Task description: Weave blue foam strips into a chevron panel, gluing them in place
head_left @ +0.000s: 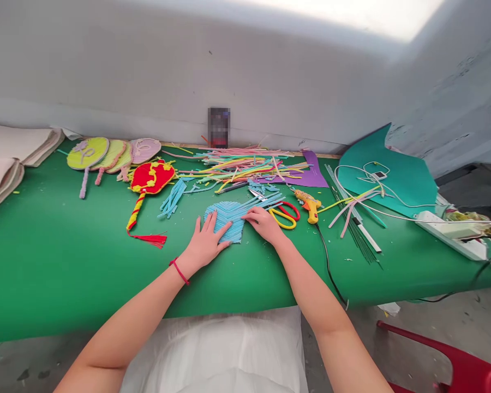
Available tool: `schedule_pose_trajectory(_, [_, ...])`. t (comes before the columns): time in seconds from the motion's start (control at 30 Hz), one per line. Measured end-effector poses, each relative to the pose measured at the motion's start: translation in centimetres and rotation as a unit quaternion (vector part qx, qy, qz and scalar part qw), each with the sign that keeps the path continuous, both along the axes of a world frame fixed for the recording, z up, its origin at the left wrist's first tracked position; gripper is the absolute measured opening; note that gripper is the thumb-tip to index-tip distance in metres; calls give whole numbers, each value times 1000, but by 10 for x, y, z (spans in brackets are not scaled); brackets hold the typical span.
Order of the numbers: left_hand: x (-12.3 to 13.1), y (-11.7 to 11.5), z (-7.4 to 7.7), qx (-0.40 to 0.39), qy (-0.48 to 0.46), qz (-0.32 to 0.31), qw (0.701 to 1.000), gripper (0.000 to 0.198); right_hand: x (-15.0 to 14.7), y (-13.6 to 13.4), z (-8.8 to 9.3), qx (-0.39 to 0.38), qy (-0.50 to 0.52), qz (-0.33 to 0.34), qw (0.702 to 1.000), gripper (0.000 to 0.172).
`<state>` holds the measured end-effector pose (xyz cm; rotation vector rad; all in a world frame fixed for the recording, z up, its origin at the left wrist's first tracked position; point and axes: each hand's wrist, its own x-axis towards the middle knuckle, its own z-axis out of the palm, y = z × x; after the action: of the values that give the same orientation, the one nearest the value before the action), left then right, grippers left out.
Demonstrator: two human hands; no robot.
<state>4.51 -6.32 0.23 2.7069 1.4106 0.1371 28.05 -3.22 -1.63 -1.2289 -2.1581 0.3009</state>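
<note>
A light blue panel of pipe cleaners point(228, 209) laid side by side lies flat on the green table, with long loose ends running off to its upper right. My left hand point(204, 239), a red cord round its wrist, rests on the panel's left part with fingers spread. At the panel's right edge my right hand point(264, 222) has thumb and fingertips pinched together on a blue pipe cleaner; the fingers partly cover it. Scissors point(289, 214) with red and yellow handles lie just right of that hand, blades partly under the blue strands.
A yellow glue gun point(310, 205) with a black cord lies on the right. Colourful pipe cleaners point(245, 166) are heaped at the back, beside cut blue pieces point(173, 197). Fan-shaped crafts, one a red fan point(152, 176), lie left. A power strip point(450, 236) sits at the right edge.
</note>
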Motion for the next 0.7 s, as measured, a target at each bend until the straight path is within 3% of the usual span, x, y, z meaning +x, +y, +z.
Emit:
schedule_pose_trajectory(0.13, [0, 1, -1, 2, -5, 1, 1000, 57, 8, 2, 7, 1, 46, -28, 999, 21])
schedule_pose_trajectory(0.23, [0, 1, -1, -6, -4, 6, 1000, 56, 40, 5, 13, 35, 118, -169, 978, 20])
schedule_pose_trajectory(0.37, [1, 1, -1, -11, -8, 7, 1000, 57, 100, 1, 16, 76, 169, -457, 870, 23])
schedule_pose_trajectory(0.43, [1, 1, -2, -11, -21, 8, 1000, 59, 121, -2, 14, 44, 163, -548, 819, 22])
schedule_pose_trajectory(0.53, [1, 3, -4, -21, -44, 9, 999, 60, 133, -5, 9, -29, 128, -612, 780, 22])
schedule_pose_trajectory(0.7, [-2, 11, 2, -26, -119, 51, 991, 55, 133, -3, 0, -82, 107, -644, 753, 31])
